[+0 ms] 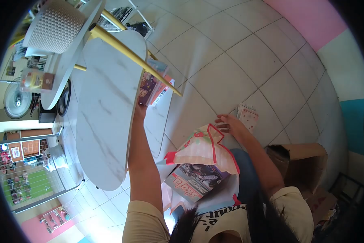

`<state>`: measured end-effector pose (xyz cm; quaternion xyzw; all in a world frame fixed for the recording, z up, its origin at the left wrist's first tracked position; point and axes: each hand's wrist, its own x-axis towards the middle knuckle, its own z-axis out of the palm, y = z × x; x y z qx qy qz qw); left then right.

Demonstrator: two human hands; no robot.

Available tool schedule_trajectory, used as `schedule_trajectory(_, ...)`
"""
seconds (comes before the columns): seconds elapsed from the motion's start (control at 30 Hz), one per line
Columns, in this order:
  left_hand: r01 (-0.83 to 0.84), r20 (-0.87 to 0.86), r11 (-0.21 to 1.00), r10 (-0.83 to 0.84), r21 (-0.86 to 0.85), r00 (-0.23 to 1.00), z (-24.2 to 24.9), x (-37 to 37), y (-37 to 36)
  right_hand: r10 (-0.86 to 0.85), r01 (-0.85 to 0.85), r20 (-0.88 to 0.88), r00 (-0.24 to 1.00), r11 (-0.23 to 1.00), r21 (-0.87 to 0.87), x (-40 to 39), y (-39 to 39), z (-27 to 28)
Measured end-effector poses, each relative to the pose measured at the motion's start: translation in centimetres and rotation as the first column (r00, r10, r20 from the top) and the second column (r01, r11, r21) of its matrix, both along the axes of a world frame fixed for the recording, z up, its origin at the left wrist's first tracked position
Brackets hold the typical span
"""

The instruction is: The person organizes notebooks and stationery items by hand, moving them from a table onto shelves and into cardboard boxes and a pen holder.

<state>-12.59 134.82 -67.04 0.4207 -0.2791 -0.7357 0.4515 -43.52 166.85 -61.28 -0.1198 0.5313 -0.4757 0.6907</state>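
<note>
Your left hand [140,108] reaches under the edge of the white marble-look tabletop [105,113] to a lower shelf [159,117] and meets a stack of books [152,87]; the top edge hides the fingers, so grip state cannot be read: closed on a book or only touching, can't tell. The stack lies on the shelf, just beside a yellow table leg [133,54] that runs diagonally across it. Your right hand [229,123] holds the rim of a red-trimmed fabric bag [204,150], fingers curled narrow on the upper edge near the red handle, keeping the mouth open. The bag sits on your lap w/ a magazine or box [194,180] showing under it. A pink dotted spiral notepad [248,115] lies on the floor just beyond the right hand. Floor: large white tiles [238,52], grey grout; wall w/ pink and teal bands at right. A torn cardboard box [301,160] stands at your right side. A 2nd round table [66,65] at upper left carries a white textured basket [54,26]; a fan [16,101] stands beyond it.
</note>
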Motion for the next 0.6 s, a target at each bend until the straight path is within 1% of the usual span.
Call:
schedule_trajectory(0.1,-0.054,0.089,0.998,0.053,0.009,0.995,-0.7,0.6,-1.6,0.019,-0.019,-0.023,1.0,0.999,0.029,-0.4,0.0,-0.4)
schedule_trajectory(0.13,-0.022,0.06,1.0,0.022,-0.007,0.998,-0.9,1.1,-2.0,0.027,-0.026,-0.025,0.999,0.999,0.032,-0.5,0.1,-0.6)
schedule_trajectory(0.27,0.01,0.09,1.0,-0.011,0.008,0.996,-0.7,1.4,-2.6,-0.016,0.016,-0.008,1.0,1.0,0.023,-0.3,-0.5,-1.3)
schedule_trajectory(0.37,0.03,0.186,0.999,-0.024,-0.028,0.982,-0.1,0.6,-2.0,-0.044,0.044,-0.011,0.999,0.999,0.009,-0.1,-1.0,-0.8)
schedule_trajectory(0.4,-0.001,0.272,1.0,-0.002,0.012,0.962,1.7,-0.5,-0.9,-0.053,0.053,-0.014,0.998,0.999,0.009,0.0,-1.1,-0.5)
schedule_trajectory(0.47,0.015,0.294,1.0,-0.014,0.001,0.956,1.7,-0.5,-1.0,-0.07,0.07,-0.011,0.997,0.998,0.007,0.0,-1.1,-0.7)
schedule_trajectory(0.53,0.087,0.277,0.996,-0.081,-0.01,0.957,0.7,0.9,-2.0,-0.084,0.084,0.0,0.996,0.996,0.007,0.0,-0.9,-1.1)
schedule_trajectory(0.57,0.152,0.247,0.988,-0.142,-0.02,0.958,0.2,2.0,-3.0,-0.086,0.086,-0.008,0.996,0.996,0.02,0.1,-0.7,-1.2)
schedule_trajectory(0.6,0.216,0.216,0.976,-0.204,-0.034,0.955,0.8,2.0,-3.1,-0.088,0.088,-0.018,0.996,0.996,0.03,0.1,-0.7,-1.0)
